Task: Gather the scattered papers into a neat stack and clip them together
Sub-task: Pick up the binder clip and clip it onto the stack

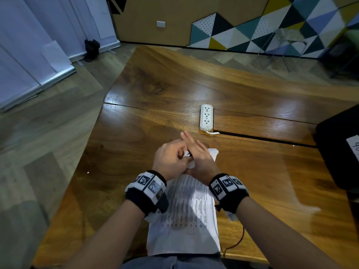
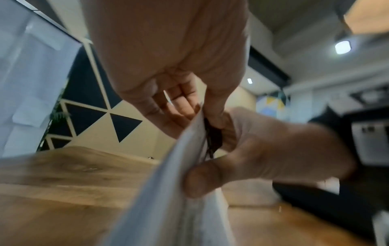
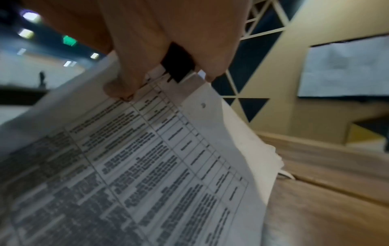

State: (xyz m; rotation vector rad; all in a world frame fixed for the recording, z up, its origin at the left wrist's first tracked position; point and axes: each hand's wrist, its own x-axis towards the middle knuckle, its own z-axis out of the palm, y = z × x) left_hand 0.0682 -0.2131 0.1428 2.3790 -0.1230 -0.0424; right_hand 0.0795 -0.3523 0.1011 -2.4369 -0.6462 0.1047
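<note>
Here, a stack of white printed paper sheets (image 1: 184, 220) is seen lying lengthwise on the glossy brown wooden table (image 1: 147, 90), its near edge at the table's front and its far end lifted off the surface between both hands; the top sheet is covered with a ruled table of dense black text, which is blurred and cannot be read; the far right corner of the stack is slightly fanned, so that separate sheet edges are shown. A small black binder clip (image 3: 177, 64) is set on the far edge of the stack, its body straddling the paper. The left hand (image 1: 171, 158) is curled around the raised end of the sheets, the thumb pressed on one face and the fingers on the other; the right hand (image 1: 198, 164) is pinched on the clip, thumb and forefinger closed on it, while its remaining fingers are held out straight. A white plastic power strip (image 1: 206, 117) is lying on the table beyond the hands, apart from the stack.
</note>
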